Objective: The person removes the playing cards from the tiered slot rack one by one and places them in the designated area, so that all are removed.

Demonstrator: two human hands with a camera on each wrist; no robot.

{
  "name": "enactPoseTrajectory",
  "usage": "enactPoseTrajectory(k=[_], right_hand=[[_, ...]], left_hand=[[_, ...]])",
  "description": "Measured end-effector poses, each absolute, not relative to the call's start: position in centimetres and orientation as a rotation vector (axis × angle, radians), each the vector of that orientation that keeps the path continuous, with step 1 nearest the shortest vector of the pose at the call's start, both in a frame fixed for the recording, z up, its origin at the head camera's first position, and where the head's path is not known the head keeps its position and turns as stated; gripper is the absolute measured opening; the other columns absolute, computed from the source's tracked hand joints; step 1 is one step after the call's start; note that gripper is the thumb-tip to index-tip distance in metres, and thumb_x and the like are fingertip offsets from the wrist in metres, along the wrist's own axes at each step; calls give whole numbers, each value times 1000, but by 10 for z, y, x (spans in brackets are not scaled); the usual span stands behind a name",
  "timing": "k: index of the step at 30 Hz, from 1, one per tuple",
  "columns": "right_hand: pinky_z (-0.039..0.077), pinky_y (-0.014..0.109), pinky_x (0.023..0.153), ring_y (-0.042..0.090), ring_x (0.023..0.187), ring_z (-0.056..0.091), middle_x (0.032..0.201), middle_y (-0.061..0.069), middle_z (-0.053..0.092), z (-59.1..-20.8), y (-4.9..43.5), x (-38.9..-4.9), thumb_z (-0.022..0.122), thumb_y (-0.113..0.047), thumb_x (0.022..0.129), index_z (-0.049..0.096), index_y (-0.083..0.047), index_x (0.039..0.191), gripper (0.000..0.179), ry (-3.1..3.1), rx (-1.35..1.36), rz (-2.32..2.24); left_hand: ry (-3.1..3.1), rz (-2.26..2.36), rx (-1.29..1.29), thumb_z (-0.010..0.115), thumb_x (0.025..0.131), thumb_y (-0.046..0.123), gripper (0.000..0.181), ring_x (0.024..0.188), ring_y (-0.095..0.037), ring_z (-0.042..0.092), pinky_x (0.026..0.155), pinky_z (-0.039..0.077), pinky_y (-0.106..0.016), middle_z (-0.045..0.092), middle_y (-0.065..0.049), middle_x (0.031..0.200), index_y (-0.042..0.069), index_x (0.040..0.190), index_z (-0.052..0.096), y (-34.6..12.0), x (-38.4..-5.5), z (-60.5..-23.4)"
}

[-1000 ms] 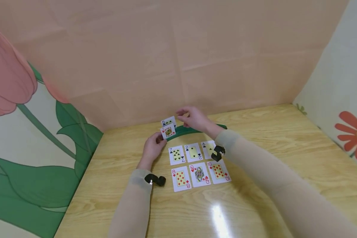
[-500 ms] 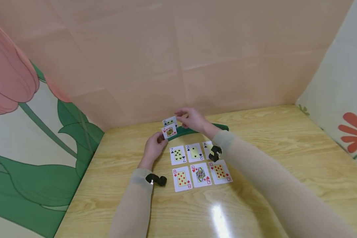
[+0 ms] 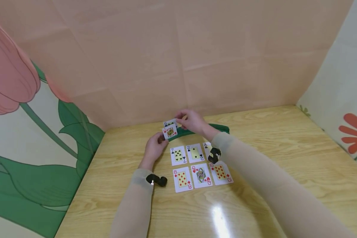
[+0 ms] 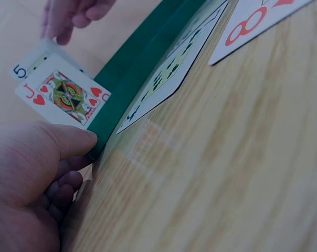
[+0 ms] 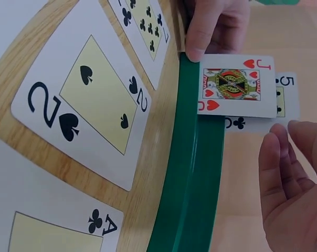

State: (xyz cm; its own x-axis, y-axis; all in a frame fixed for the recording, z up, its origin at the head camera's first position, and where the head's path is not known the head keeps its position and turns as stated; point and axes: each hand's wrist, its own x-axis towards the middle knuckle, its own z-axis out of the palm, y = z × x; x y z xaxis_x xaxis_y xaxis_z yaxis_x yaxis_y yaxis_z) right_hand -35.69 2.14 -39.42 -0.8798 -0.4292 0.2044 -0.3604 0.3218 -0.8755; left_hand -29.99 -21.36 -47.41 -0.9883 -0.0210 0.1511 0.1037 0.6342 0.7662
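Note:
A curved green card holder stands toward the back of the table. My left hand grips its left end, thumb on the front face and fingers behind. The jack of hearts stands in the holder at that end. Behind it the five of clubs rises higher, partly hidden by the jack. My right hand pinches the five's upper right corner between thumb and fingertips. In the left wrist view, the right hand's fingers reach the top of the five.
Face up in front of the holder lie the seven of clubs, two of spades and ace of clubs. A nearer row has the eight of diamonds, queen of hearts and ten of diamonds. Behind is a pink wall.
The five of clubs has dropped lower behind the jack, with my right hand moving down slightly at its corner. My left hand keeps its grip on the holder.

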Motion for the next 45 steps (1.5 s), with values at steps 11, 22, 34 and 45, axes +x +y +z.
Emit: enactPoseTrajectory(k=[11,22,34,45], right_hand=[[62,57,86,42,97,73,118,10,69,-396,25,-355,70,-17,111,74,-9,122,14,2526,-724,-1573],[62,56,90,48,102,70,124,13,69,-386,38,-350,68,-19,113,71,-8,130,21,2476,-698,-1709],[62,58,86,38,88,70,114,24,72,-384,63,-337,70,-18,111,72,-7,125,18,2458,-663,-1840],[64,49,85,31,89,68,118,24,68,-379,86,-315,70,-27,112,71,-10,133,28,2431,-576,-1909]], left_hand=[[-2715,-1270,-71,74,108,17,35,107,-26,62,97,52,-46,71,-8,119,10,141,71,-212,-300,-475],[-2714,-1247,-68,75,107,17,35,107,-27,63,97,53,-46,71,-9,118,9,141,71,-217,-301,-475],[-2710,-1236,-76,76,107,18,34,103,-26,62,93,52,-45,71,-9,115,9,140,72,-217,-301,-476],[-2719,-1244,-72,75,108,19,33,102,-26,61,92,52,-44,70,-8,113,9,139,71,-218,-303,-476]])
